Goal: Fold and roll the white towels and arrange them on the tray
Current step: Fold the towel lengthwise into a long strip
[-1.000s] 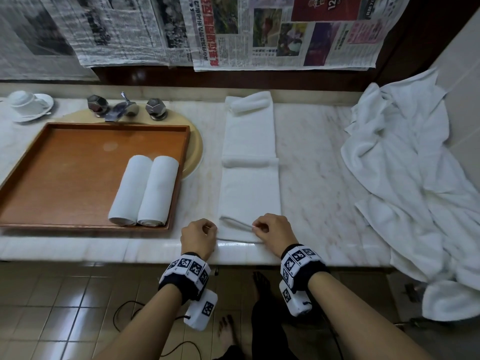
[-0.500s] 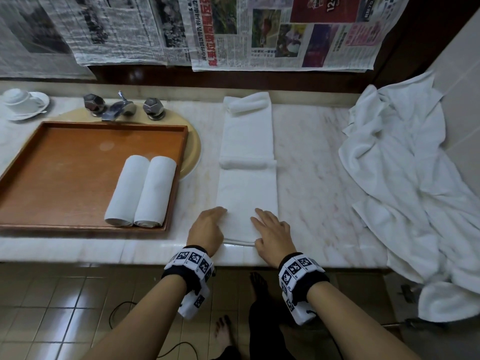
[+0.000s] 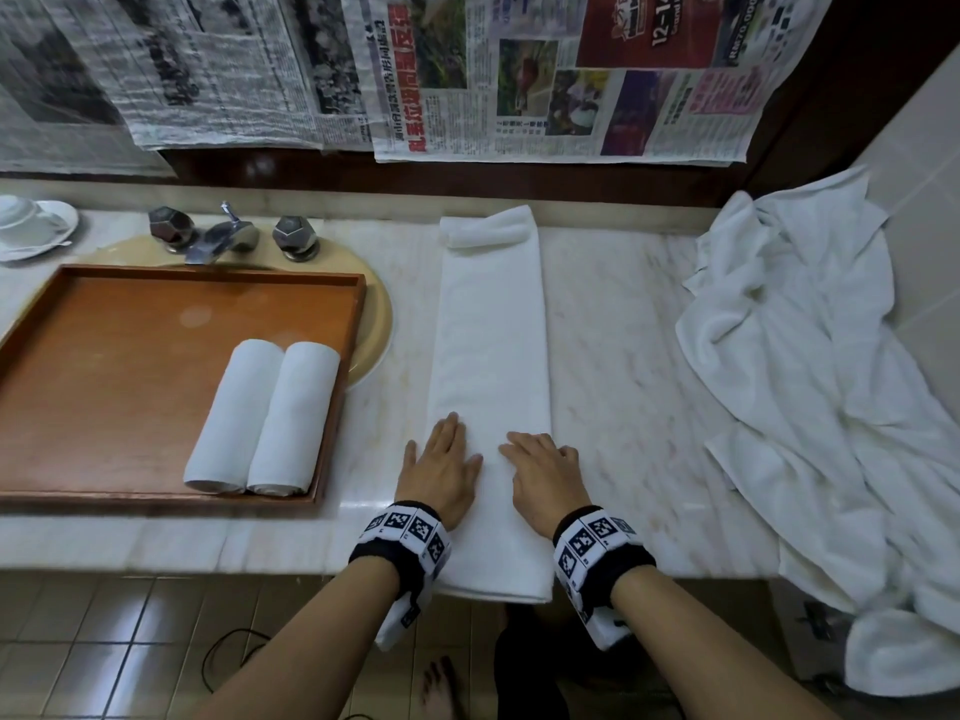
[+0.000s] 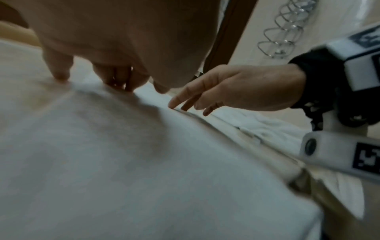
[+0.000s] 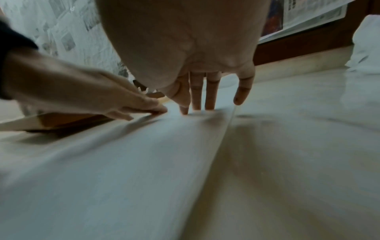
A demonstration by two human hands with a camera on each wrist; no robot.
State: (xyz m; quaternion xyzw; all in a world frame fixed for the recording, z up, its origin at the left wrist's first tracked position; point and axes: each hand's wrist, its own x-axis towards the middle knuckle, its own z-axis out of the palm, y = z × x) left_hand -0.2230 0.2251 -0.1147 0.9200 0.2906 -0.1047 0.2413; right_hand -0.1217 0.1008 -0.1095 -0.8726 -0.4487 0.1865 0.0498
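Observation:
A long folded white towel (image 3: 491, 345) lies lengthwise on the marble counter (image 3: 623, 366), and its near end hangs over the front edge. Its far end is bunched into a small roll (image 3: 488, 231). My left hand (image 3: 441, 467) and right hand (image 3: 545, 475) press flat on the near part, side by side, fingers straight. The wrist views show straight fingertips (image 4: 121, 82) (image 5: 197, 104) on the cloth (image 4: 123, 162) (image 5: 123, 162). Two rolled white towels (image 3: 234, 413) (image 3: 293, 418) lie side by side at the front right of the wooden tray (image 3: 208, 271).
A heap of loose white towels (image 3: 805, 407) covers the counter's right end and hangs over its edge. The tray sits over a yellowish basin (image 3: 376, 324) below a chrome tap (image 3: 223, 236). A cup and saucer (image 3: 26, 226) stand far left. Newspaper covers the back wall.
My hands let go of the towel's near end, which they pinched a second ago, and now lie flat on it. The ridge across the towel's middle is gone; the strip lies smooth.

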